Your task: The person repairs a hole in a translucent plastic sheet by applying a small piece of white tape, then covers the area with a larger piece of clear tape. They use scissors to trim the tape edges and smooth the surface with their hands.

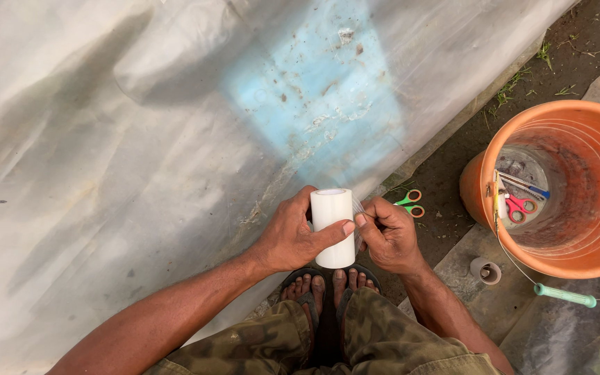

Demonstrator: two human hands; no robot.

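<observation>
My left hand [292,235] grips a wide white roll of clear tape [332,223], held upright with my thumb across its side. My right hand [388,232] pinches the loose clear end of the tape at the roll's right edge. Both hands hover above my sandalled feet [328,286] as I squat. A big translucent plastic sheet [140,139] lies just ahead, with a pale blue patch [314,90] showing through it.
Green and orange scissors [410,203] lie on the ground just right of my hands. An orange bucket [578,250] at right holds red scissors [520,206] and other small tools. A small empty tape core [485,270] rests on a slab beside the bucket.
</observation>
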